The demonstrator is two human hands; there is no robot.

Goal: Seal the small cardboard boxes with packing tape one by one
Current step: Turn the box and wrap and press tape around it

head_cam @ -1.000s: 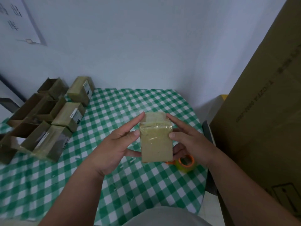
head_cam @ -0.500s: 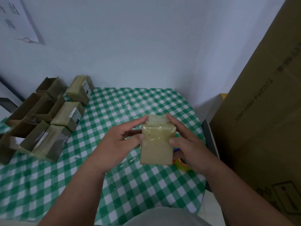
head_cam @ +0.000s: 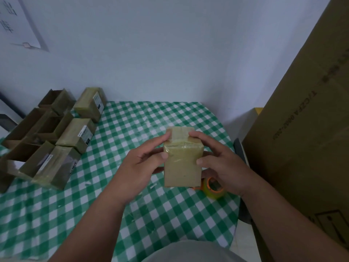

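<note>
The small box (head_cam: 182, 165) is up off the counter (head_cam: 151, 214), held between both hands, and compared with a second ago it has tipped so its top end leans away and the taped end shows. Left hand (head_cam: 139, 167) grips the left side, thumb on the front face, forefinger up at the top corner; right hand (head_cam: 222, 167) clamps the right side the same way, fingers (head_cam: 196, 136) pressing the tape down over the top edge. A moment back both forefingers lay along the sides; now they have climbed to the top, so I'd call this the smoothing step, the strip already on and being rubbed flat. That should mean this box is close to sealed.

The count: one box in hand, one tape roll (head_cam: 214, 187) with an orange core lying on the counter just below the right hand, partly hidden by it. Over on the left a cluster of boxes (head_cam: 56, 137): three look closed, with white labels, plus one nearer with a shiny film over it, and about four stand open; the far left ones are cut off, so the open count is rough. One large carton (head_cam: 306, 129) stands at the right
</note>
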